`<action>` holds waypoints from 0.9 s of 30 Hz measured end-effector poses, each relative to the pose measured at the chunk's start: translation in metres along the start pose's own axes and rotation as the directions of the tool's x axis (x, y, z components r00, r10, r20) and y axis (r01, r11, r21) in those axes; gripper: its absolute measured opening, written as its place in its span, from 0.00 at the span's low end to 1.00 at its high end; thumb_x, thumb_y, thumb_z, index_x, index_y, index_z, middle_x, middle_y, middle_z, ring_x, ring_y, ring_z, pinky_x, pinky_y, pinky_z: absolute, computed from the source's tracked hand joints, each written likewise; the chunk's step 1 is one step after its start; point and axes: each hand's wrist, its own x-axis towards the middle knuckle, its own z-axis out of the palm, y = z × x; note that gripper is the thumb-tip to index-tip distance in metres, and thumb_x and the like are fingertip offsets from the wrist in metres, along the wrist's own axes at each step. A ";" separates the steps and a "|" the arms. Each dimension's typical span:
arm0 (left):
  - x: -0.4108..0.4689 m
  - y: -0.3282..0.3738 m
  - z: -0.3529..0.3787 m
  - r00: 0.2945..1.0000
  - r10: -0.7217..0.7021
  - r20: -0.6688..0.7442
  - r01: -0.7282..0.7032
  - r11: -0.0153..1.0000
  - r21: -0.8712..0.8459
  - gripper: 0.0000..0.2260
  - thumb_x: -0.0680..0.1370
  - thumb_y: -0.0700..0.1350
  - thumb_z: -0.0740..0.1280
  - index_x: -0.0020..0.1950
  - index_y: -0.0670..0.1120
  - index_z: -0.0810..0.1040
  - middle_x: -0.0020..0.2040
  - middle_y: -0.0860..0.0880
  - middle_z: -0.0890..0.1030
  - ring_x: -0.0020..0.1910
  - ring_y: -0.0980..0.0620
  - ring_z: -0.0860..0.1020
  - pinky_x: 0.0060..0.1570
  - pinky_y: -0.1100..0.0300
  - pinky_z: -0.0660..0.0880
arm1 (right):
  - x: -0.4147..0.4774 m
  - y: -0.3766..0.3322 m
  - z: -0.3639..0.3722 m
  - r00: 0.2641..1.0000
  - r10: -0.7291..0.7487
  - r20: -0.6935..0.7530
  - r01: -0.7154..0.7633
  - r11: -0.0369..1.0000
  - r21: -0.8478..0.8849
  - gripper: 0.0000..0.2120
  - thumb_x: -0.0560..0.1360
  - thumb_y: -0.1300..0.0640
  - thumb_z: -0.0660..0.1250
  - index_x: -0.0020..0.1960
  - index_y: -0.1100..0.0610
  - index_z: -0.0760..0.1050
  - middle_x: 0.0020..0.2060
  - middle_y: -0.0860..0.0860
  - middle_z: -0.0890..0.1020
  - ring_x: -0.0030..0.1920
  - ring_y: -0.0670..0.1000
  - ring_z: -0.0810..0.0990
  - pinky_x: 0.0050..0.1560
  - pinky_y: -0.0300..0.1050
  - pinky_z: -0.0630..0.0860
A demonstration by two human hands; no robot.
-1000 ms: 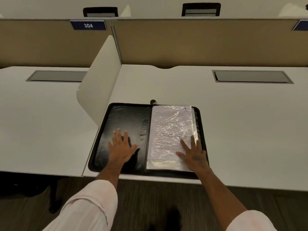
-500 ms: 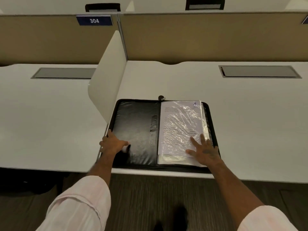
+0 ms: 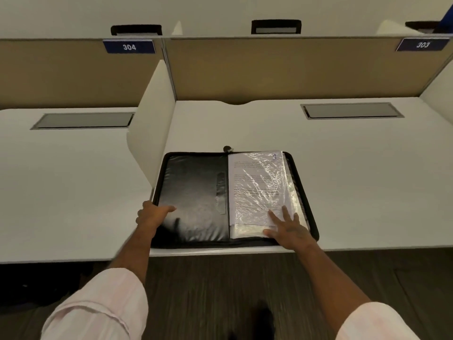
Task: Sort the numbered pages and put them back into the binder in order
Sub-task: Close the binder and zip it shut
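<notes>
A black zip binder (image 3: 193, 187) lies open at the near edge of the white desk (image 3: 355, 180). Its right half holds a stack of pages in clear plastic sleeves (image 3: 257, 187), with a blue number at the top page's upper right corner. My left hand (image 3: 153, 213) grips the binder's left cover at its outer edge, thumb on the inside face and fingers curled under. My right hand (image 3: 288, 228) rests flat with spread fingers on the lower right of the sleeved pages.
A white side divider (image 3: 149, 128) stands just left of the binder. Beige back panels carry blue labels 304 (image 3: 129, 47) and 303 (image 3: 422, 44). Grey cable hatches (image 3: 351, 110) sit in each desk. A small dark zip pull (image 3: 228, 149) lies at the binder's top.
My left hand slid from flat on the middle of the left cover to its outer left edge and curled round it. My right hand stayed flat on the pages.
</notes>
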 end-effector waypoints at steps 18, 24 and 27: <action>-0.124 0.177 0.018 0.681 0.642 0.354 -0.625 0.760 -0.176 0.26 0.80 0.65 0.56 0.72 0.54 0.72 0.70 0.49 0.75 0.65 0.49 0.75 0.67 0.49 0.71 | -0.020 -0.029 -0.142 0.907 0.153 -0.392 0.288 0.454 0.843 0.28 0.77 0.30 0.50 0.55 0.49 0.77 0.54 0.56 0.82 0.52 0.54 0.82 0.50 0.50 0.76; -0.094 0.174 0.112 0.693 0.544 0.473 -0.668 0.731 0.137 0.34 0.77 0.69 0.58 0.78 0.52 0.63 0.76 0.43 0.66 0.75 0.42 0.64 0.72 0.52 0.61 | 0.015 0.011 -0.176 0.977 0.075 -0.199 0.167 0.309 0.936 0.30 0.77 0.30 0.54 0.62 0.53 0.74 0.51 0.54 0.82 0.47 0.53 0.83 0.43 0.46 0.79; -0.072 0.168 0.143 0.825 0.355 0.440 -0.504 0.814 0.288 0.41 0.73 0.74 0.59 0.80 0.57 0.51 0.81 0.42 0.46 0.79 0.38 0.46 0.74 0.40 0.51 | 0.053 0.034 -0.171 0.981 0.068 -0.180 0.139 0.401 0.906 0.22 0.78 0.40 0.63 0.59 0.57 0.77 0.47 0.52 0.83 0.42 0.50 0.82 0.39 0.43 0.80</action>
